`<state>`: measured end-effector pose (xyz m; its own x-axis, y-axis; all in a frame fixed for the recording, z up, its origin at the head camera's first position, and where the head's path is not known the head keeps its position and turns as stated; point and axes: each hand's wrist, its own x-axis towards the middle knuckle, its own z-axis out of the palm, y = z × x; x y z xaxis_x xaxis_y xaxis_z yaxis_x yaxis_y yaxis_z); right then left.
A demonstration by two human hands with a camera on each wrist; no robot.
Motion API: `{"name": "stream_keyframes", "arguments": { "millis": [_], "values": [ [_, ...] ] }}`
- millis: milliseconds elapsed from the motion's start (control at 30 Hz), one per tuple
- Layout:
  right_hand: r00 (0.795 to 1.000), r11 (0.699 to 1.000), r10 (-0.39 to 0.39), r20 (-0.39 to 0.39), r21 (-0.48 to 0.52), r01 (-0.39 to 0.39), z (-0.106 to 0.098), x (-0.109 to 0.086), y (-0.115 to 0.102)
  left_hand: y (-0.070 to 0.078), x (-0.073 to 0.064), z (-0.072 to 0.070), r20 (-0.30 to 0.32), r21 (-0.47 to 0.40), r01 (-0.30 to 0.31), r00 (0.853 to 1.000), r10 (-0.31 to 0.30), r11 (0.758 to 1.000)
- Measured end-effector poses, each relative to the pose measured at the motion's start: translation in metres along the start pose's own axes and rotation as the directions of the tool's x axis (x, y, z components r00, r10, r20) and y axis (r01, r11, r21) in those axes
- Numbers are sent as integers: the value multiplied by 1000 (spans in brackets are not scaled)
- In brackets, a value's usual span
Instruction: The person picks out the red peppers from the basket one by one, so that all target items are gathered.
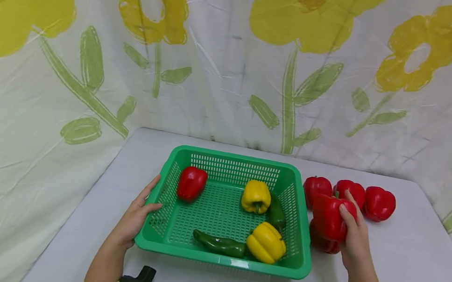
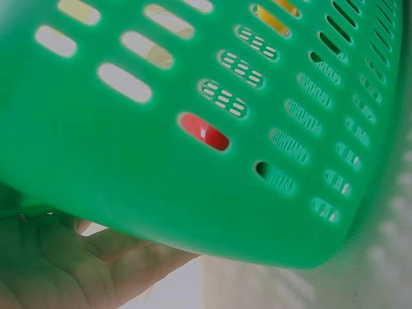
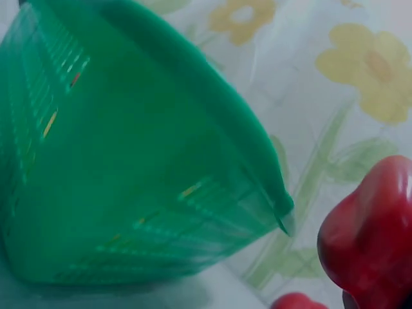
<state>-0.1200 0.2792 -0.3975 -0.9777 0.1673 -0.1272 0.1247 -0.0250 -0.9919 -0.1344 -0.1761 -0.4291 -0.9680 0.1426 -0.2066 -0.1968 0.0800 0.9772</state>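
Note:
A green plastic basket [image 1: 211, 258] stands on the table. My left hand [image 1: 131, 221] grips its left rim, the thumb over the edge; the left wrist view shows the palm against the basket wall [image 2: 161, 193]. Just right of the basket, my right hand [image 1: 354, 234] holds a red bell pepper [image 1: 330, 218], stem up, above another red bell pepper [image 1: 325, 245]. The right wrist view shows the held pepper [image 3: 373, 232] at its right edge. Inside the basket lie a red bell pepper [image 1: 192, 184], two yellow bell peppers [image 1: 256, 195] and two long green peppers [image 1: 219, 243].
Three more red bell peppers [image 1: 379, 204] sit in a row at the back right of the white table [image 1: 410, 258]. A white cloth with painted yellow flowers [image 1: 218, 65] hangs behind the table.

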Motion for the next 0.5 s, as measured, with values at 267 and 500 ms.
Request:
{"name": "stream_keyframes", "arguments": {
  "millis": [267, 500],
  "values": [
    [999, 998, -24, -31, 49, 25, -27, 0, 8, 0, 0, 1, 7, -5, -7, 1000, 7, 1000],
    [996, 998, 48, -78, -31, -50, -50, 1, 18, 1, 0, 0, 8, -9, -4, 1000, 4, 1000]
  ]
}}
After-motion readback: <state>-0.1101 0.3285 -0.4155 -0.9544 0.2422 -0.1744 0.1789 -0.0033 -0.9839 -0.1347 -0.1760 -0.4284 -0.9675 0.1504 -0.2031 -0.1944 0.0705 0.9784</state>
